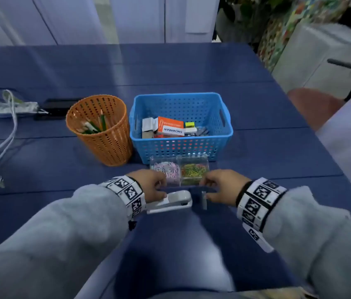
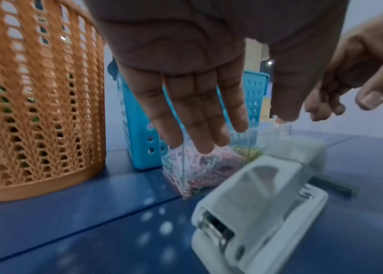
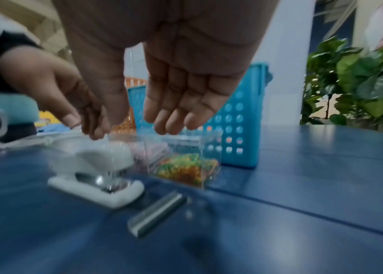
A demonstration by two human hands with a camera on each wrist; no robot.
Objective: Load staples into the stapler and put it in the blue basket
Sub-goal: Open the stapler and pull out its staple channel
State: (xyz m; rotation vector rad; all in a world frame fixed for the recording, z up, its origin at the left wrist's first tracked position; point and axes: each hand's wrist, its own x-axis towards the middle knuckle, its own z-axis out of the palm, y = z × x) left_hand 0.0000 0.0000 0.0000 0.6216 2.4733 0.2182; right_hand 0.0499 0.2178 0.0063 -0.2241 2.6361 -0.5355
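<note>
Stapler, white and closed, lies on the blue worktop nearest the person, with a loose staple strip just to its right. Left hand hovers above the stapler, fingers straight, holding nothing; right hand hangs relaxed and empty over the strip. Beyond them sits a clear paper-clip box, then the blue basket with an orange pencil cup to its left. Loading seems not yet begun; next, the stapler likely needs steadying and opening.
</note>
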